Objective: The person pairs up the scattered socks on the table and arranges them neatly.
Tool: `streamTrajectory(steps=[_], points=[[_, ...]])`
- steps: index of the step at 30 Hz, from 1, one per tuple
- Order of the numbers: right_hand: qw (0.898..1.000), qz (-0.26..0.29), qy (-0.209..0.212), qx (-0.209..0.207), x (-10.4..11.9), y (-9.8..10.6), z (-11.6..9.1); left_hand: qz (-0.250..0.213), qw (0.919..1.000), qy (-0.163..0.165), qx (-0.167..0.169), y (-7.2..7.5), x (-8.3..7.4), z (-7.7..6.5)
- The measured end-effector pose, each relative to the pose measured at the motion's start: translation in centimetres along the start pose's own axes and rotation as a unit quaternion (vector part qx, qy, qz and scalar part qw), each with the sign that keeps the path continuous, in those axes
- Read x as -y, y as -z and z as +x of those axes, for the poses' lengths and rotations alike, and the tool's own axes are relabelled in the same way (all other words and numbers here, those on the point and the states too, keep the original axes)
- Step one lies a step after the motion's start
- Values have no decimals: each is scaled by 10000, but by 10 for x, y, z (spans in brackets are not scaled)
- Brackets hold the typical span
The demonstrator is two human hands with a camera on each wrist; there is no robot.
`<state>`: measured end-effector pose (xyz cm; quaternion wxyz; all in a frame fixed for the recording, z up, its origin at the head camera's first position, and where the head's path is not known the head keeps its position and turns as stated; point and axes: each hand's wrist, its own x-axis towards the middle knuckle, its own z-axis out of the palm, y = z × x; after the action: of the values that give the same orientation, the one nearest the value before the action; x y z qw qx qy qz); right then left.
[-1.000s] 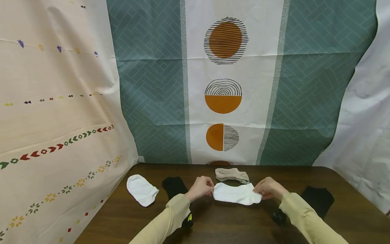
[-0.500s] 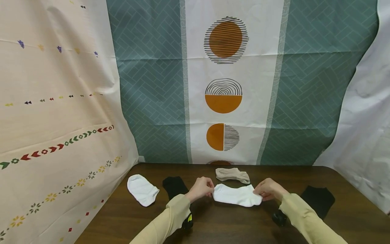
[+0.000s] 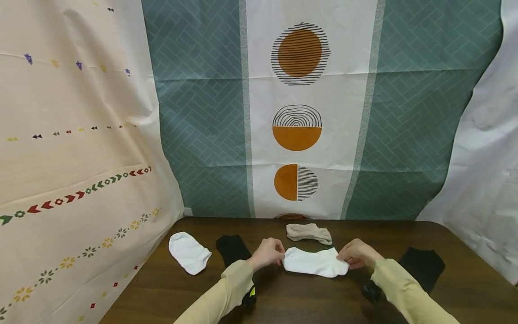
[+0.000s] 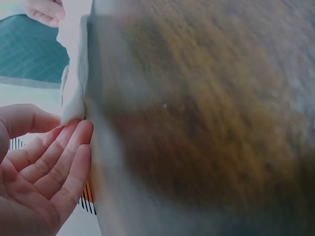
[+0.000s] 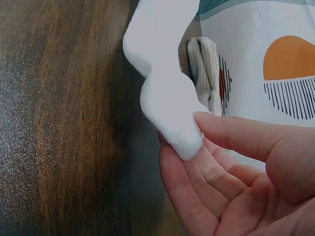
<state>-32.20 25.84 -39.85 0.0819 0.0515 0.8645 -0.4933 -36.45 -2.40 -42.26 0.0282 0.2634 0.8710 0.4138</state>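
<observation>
A white ankle sock (image 3: 313, 262) is stretched sideways between my two hands, low over the table. My left hand (image 3: 268, 253) pinches its left end; in the left wrist view the thumb and fingertips (image 4: 84, 129) meet at the sock's tip (image 4: 74, 101). At the other end my right hand (image 3: 358, 254) pinches a corner of the sock, thumb on top and fingers beneath, as the right wrist view shows with the white cloth (image 5: 170, 98). A folded beige sock (image 3: 309, 232) lies just behind the white one.
Another white sock (image 3: 189, 253) lies flat at the left of the brown table (image 3: 307, 301). One black sock (image 3: 232, 249) is beside my left wrist, partly hidden, and another black sock (image 3: 422, 267) is behind my right forearm. A patterned curtain (image 3: 299, 135) hangs behind the table.
Both hands have come slightly down and toward me with the white sock between them, widening the gap to the beige sock. The other socks stay where they were.
</observation>
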Motion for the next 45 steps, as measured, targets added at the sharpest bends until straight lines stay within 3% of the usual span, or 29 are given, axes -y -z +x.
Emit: streamTrajectory(steps=[21, 26, 33, 45], points=[[10000, -42, -40, 31, -8, -4, 2, 146, 9998, -14, 145, -3, 5, -1], [9995, -267, -146, -31, -4, -2, 0, 264, 9993, 174, 206, -2, 3, -2], [9987, -466, -173, -89, 1, 1, -2, 293, 9989, 344, 147, 1, -1, -3], [9986, -444, -223, -184, 6, 1, -4, 443, 9988, 194, -5, 10, -5, -6]])
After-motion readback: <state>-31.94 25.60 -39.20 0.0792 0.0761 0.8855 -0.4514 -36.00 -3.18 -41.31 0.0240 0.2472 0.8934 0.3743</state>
